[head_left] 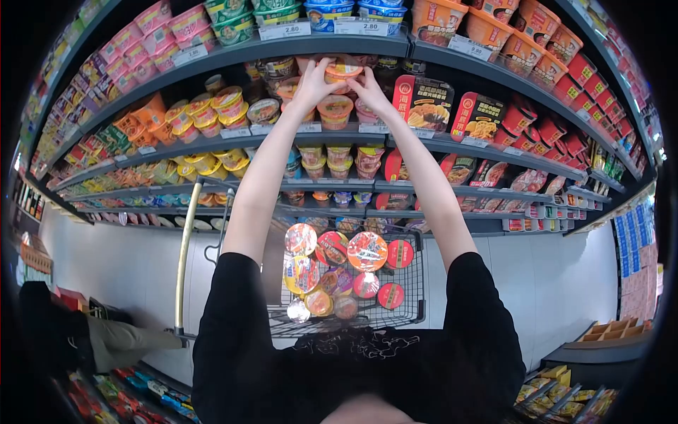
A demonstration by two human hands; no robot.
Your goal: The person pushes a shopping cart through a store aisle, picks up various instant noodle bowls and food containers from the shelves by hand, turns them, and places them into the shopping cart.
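Observation:
Both my arms reach up to a shelf of instant noodle cups. My left hand and my right hand grip an orange-lidded cup from its two sides. Directly below it, another orange cup stands on the shelf. A clear-lidded bowl sits to the left, and a red and black boxed meal stands to the right of my right hand. Below my arms, a wire shopping cart holds several round cups and bowls, among them a red-lidded one.
A shelf edge with price tags runs above my hands. Lower shelves hold more cups and packets. The cart's handle is at my left. Another person's leg shows at lower left. A wooden-divided display stands at lower right.

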